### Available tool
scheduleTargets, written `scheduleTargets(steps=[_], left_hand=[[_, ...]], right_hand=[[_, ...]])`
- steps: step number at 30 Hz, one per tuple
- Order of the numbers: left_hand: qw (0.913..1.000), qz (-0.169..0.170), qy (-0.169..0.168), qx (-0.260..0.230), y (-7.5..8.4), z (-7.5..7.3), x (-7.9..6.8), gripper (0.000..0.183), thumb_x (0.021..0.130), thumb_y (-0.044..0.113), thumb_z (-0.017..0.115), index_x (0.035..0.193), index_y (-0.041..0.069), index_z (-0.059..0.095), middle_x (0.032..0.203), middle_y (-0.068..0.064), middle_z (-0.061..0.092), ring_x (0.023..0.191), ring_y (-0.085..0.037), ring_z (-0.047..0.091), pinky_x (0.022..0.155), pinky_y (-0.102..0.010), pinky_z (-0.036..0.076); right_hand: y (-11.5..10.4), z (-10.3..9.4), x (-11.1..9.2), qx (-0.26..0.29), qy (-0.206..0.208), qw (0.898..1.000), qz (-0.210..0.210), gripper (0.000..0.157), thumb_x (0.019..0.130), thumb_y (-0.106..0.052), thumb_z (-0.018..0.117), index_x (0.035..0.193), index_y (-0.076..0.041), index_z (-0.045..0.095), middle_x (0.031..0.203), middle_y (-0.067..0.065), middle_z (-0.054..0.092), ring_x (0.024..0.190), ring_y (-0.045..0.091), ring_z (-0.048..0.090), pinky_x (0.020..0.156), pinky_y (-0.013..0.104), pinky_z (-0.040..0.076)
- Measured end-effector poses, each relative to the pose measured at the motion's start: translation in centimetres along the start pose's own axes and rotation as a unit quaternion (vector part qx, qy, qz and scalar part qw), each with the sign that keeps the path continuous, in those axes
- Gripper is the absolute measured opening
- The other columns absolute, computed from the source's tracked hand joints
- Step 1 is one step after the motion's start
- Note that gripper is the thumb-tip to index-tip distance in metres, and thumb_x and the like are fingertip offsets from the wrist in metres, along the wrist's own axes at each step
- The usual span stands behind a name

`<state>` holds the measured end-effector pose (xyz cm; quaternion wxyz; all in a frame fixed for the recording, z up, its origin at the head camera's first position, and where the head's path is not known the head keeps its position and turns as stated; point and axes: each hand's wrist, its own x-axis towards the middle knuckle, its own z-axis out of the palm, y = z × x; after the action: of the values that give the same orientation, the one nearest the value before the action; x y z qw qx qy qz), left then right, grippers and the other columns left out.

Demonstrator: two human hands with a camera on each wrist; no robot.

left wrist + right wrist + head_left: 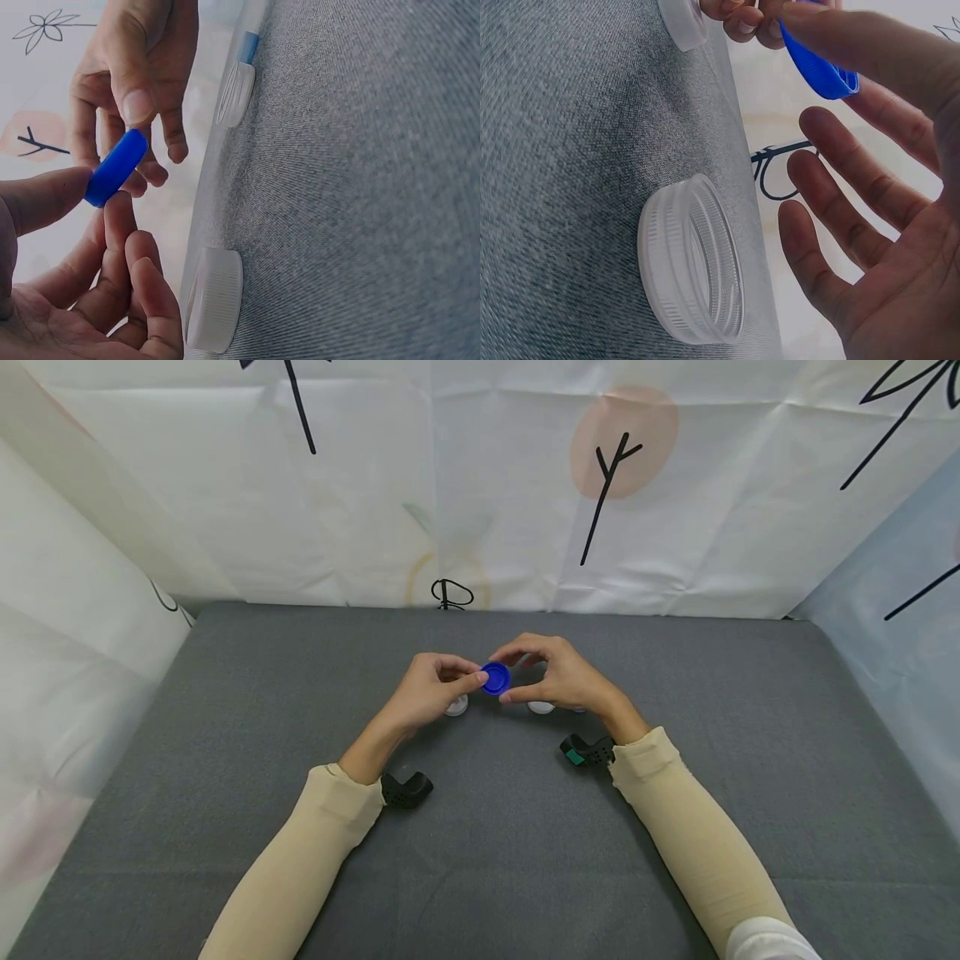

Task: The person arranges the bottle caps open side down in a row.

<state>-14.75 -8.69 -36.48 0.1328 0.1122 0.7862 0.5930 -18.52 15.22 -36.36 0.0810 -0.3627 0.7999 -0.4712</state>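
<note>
Between the two hands, clear of the table, is a shallow round blue bottle cap (496,678), its hollow side facing the head camera. My left hand (433,687) pinches its left edge between thumb and index finger. At opposite sides of its rim are the thumb and index finger of my right hand (558,675); the index fingertip is hidden behind it in the right wrist view. The other fingers of the right hand spread loosely. A ribbed white cap (216,300) stands on the table below the left hand. Below the right hand lies a translucent ribbed cap (692,259).
A grey cloth-covered table (480,860) extends around both hands. Next to the translucent cap is a small light-blue object (249,46), mostly hidden by the right hand in the head view. White printed fabric (360,510) hangs behind the table's far edge.
</note>
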Motion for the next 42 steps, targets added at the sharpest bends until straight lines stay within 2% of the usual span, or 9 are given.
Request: scheduleTargets(steps=[8, 15, 24, 34, 42], left_hand=[[0.9998, 0.008, 0.016, 0.003, 0.08, 0.05, 0.06, 0.022, 0.099, 0.016, 0.069, 0.111, -0.002, 0.072, 0.102, -0.016, 0.071, 0.096, -0.035, 0.066, 0.077, -0.036, 0.052], [0.9984, 0.04, 0.024, 0.033, -0.01, 0.13, 0.04, 0.019, 0.097, 0.017, 0.071, 0.11, 0.003, 0.073, 0.099, -0.009, 0.071, 0.091, -0.024, 0.065, 0.082, -0.038, 0.052], [0.9957, 0.078, 0.027, 0.041, -0.1, 0.23, 0.17, 0.018, 0.096, 0.014, 0.073, 0.109, 0.002, 0.074, 0.095, -0.008, 0.071, 0.087, -0.022, 0.066, 0.08, -0.036, 0.054], [0.9952, 0.083, 0.025, 0.044, -0.22, 0.27, 0.31, 0.019, 0.096, 0.015, 0.074, 0.11, 0.002, 0.074, 0.094, -0.009, 0.072, 0.085, -0.022, 0.067, 0.078, -0.036, 0.055], [0.997, 0.055, 0.018, 0.052, -0.06, 0.09, 0.14, 0.025, 0.097, 0.021, 0.072, 0.112, 0.002, 0.074, 0.098, -0.009, 0.074, 0.088, -0.025, 0.067, 0.075, -0.034, 0.054]], right_hand=[[0.08, -0.26, -0.09, 0.014, 0.007, 1.0, 0.021, 0.039, 0.087, -0.012, 0.083, 0.123, -0.006, 0.07, 0.113, 0.006, 0.069, 0.105, 0.029, 0.063, 0.093, 0.049, 0.05], [0.22, -0.54, -0.11, 0.029, 0.011, 0.999, 0.029, 0.027, 0.092, -0.011, 0.077, 0.118, -0.005, 0.073, 0.101, 0.005, 0.071, 0.092, 0.02, 0.065, 0.086, 0.044, 0.053], [0.24, -0.69, -0.08, 0.057, 0.014, 0.998, 0.023, 0.015, 0.093, -0.007, 0.075, 0.108, -0.004, 0.075, 0.096, 0.007, 0.072, 0.085, 0.026, 0.067, 0.078, 0.041, 0.055], [0.02, -0.67, -0.13, 0.063, 0.021, 0.998, 0.022, 0.013, 0.093, -0.003, 0.074, 0.105, -0.001, 0.075, 0.094, 0.009, 0.071, 0.082, 0.027, 0.066, 0.073, 0.034, 0.055], [-0.12, -0.65, -0.12, 0.059, 0.031, 0.998, 0.011, 0.012, 0.092, -0.002, 0.075, 0.104, -0.001, 0.075, 0.095, 0.009, 0.07, 0.083, 0.025, 0.066, 0.074, 0.041, 0.054]])
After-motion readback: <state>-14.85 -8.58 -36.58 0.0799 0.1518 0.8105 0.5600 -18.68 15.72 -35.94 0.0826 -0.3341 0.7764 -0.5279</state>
